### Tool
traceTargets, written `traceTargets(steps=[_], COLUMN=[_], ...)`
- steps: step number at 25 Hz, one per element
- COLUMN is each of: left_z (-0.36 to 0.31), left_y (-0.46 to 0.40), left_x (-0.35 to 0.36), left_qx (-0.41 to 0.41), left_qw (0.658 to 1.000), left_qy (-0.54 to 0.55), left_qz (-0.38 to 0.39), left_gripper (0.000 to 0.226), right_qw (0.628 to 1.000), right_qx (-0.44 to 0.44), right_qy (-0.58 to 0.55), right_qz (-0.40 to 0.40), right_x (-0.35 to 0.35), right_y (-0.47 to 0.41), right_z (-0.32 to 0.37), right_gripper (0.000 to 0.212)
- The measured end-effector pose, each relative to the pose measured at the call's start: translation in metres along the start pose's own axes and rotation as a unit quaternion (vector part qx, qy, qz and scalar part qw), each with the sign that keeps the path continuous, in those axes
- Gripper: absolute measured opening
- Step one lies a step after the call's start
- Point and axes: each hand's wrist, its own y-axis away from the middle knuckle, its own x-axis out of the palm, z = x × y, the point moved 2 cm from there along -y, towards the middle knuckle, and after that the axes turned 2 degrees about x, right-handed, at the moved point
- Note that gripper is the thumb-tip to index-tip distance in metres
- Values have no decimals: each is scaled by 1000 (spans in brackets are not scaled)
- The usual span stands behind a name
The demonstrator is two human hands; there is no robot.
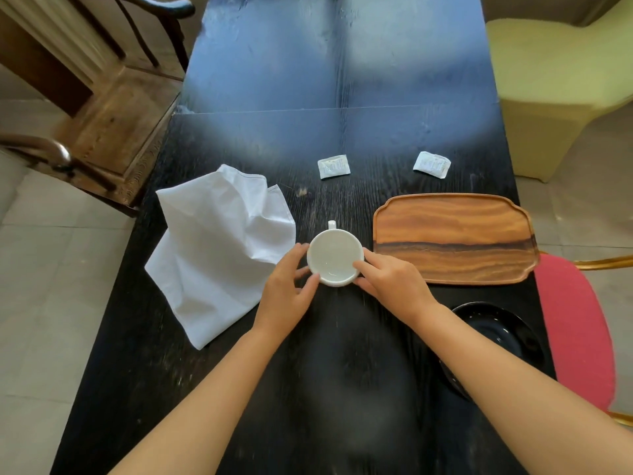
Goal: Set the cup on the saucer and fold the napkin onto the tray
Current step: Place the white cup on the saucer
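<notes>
A white cup (334, 255) stands upright in the middle of the dark table, its handle pointing away from me. My left hand (289, 289) cups its left side and my right hand (394, 284) grips its right side, fingers on the rim. A rumpled white napkin (219, 241) lies unfolded to the left of the cup. An empty wooden tray (454, 238) lies to the right. A dark saucer (496, 341) sits near the table's right edge, below the tray, partly hidden behind my right forearm.
Two small white sachets (334, 167) (431, 164) lie beyond the cup and tray. A wooden chair (113, 111) stands at the left, a yellow chair (555, 80) at the far right, a red seat (579, 330) at the near right.
</notes>
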Motion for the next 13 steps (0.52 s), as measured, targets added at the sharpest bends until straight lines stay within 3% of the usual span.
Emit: traceTargets(steps=[2,4,10,13], left_z=[-13,-28,-71,-87], left_y=[6,13,41,56], left_x=[2,10,56,83], left_qx=[-139,-205,-184,-189], left_qw=[980,953,959,961], left_qy=[138,216,193,190], left_qz=[16,63,93,66], left_gripper=[54,45,37,35], right_qw=[1000,999,998,968], right_qx=[-7,-21,6,142], right_qy=[0,4,-26,-205], right_qz=[-17,-43,-57,-32], right_x=[-11,-26,-66,-81], right_y=[13,31,94,124], right_z=[-6,-11,-29,-35], right_gripper=[24,26,22,48])
